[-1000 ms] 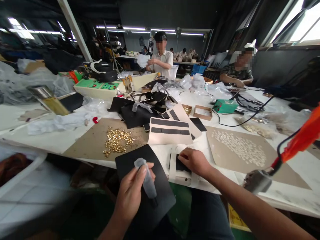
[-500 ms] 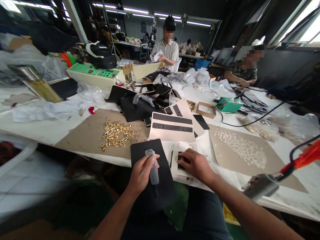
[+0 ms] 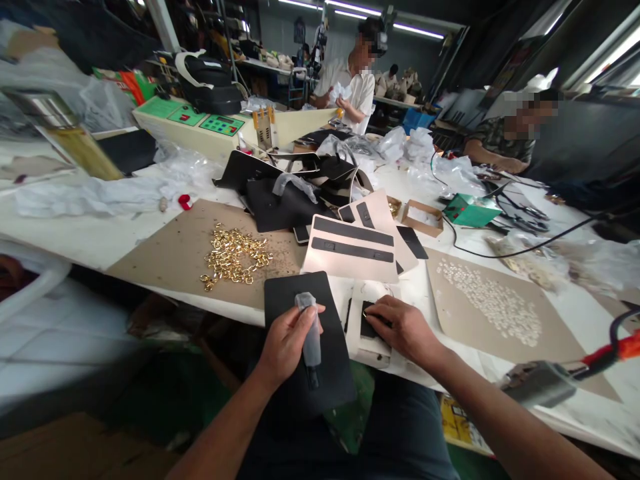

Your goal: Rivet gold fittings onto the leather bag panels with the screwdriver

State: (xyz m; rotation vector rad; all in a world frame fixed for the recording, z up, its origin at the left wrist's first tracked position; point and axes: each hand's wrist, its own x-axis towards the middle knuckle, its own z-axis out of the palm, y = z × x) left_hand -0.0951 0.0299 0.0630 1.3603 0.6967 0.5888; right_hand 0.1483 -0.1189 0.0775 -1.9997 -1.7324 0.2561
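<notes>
My left hand (image 3: 287,341) is closed around a strap wrapped in translucent plastic (image 3: 312,348), thumb on top. This strap lies along a black flat panel (image 3: 334,353), which slants over the table's front edge above my lap. To the right, my right hand (image 3: 407,330) has its thumb and fingers pinched together at a small black pad (image 3: 371,327). Whatever the fingertips hold is too small and hidden to make out. The pad sits on a white block-like stand (image 3: 356,348) at the table edge.
Gold metal hardware (image 3: 235,257) lies heaped on brown card at left; small clear pieces (image 3: 495,303) cover another card at right. Behind are beige panels with black strips (image 3: 353,247), black bag parts (image 3: 280,203) and a green box (image 3: 473,210). Two people work across the table.
The view has shifted slightly, and things across the table sit a little further right. My right fingers have moved to the pad's left edge, uncovering more of it. The left hand keeps its grip.
</notes>
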